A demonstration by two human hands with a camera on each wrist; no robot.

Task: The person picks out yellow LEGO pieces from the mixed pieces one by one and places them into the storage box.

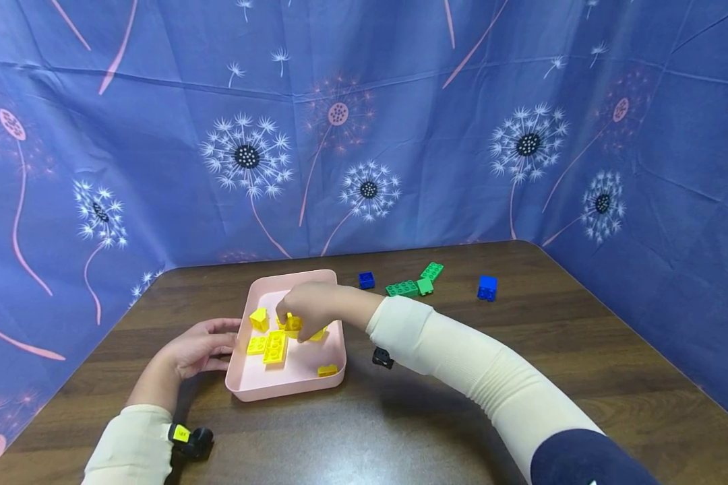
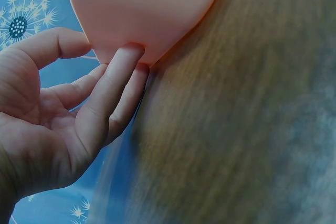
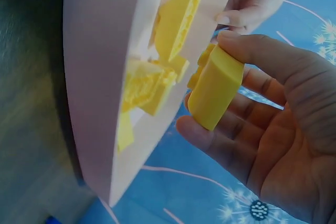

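Observation:
A shallow pink tray (image 1: 285,389) holds several yellow bricks, among them a flat studded one (image 1: 275,347) and a wedge-shaped one (image 1: 259,319). Over the tray, my right hand (image 1: 311,306) pinches a yellow toy brick (image 3: 216,88) with a sloped face between thumb and fingertips; its studs face the tray in the right wrist view. My left hand (image 1: 199,348) rests its fingertips against the tray's left outer wall, fingers extended, as the left wrist view shows on the pink wall (image 2: 142,14). From the head view, my right hand partly covers the brick and others beneath.
Green bricks (image 1: 402,289) lie on the dark wooden table (image 1: 437,411) to the right of the tray. One blue brick (image 1: 367,280) is near the tray's far right corner, another blue brick (image 1: 487,288) farther right. A blue dandelion-patterned cloth (image 1: 425,168) hangs around the table.

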